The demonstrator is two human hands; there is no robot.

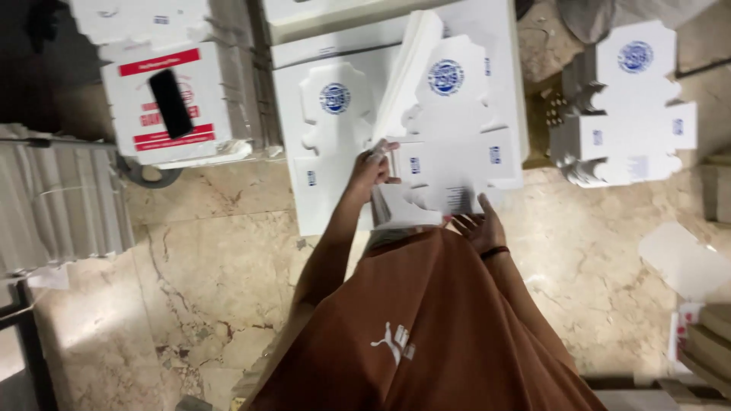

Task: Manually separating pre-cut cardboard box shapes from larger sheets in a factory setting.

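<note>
The left hand (373, 164) pinches the near left edge of a flat white box blank (449, 164), lifting it off the stack (327, 152). The right hand (480, 228), fingers spread, props its near edge from below, steadying it. Folded boxes (624, 106) sit far right.

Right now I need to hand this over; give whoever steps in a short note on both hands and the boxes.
Left hand: fingers pinch the left edge of the flat white box blank.
Right hand: open, supporting the blank's near edge from below.
The blank is unfolded, above the stack of flat blanks on the floor.
Done: folded white boxes piled at right.
Left: this blank is not yet folded, and the stack remains.
A black phone lies on the red-and-white box at left.
</note>
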